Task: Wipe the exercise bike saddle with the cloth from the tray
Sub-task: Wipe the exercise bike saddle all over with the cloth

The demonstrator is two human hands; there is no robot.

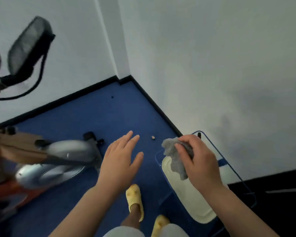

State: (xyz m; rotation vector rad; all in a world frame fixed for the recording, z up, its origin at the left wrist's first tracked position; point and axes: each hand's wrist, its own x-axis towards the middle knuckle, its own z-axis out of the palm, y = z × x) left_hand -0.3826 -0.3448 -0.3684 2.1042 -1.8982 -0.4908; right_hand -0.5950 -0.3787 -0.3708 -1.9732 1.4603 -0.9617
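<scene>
R hand (pixel 199 161) fingers clamped on grey cloth (pixel 175 157) above tray (pixel 201 214); L hand (pixel 120 161) fingers apart, empty. Risk: loose pinch lets cloth drop en route to bike.

We can read no text, label, brand, number or sign anywhere in this view. The bike (pixel 55 161) is blurred, and we make out no lettering on its silver housing. The cloth (pixel 176 156) and the tray (pixel 191 194) show plain surfaces, and the walls bear no writing that we can see.
</scene>
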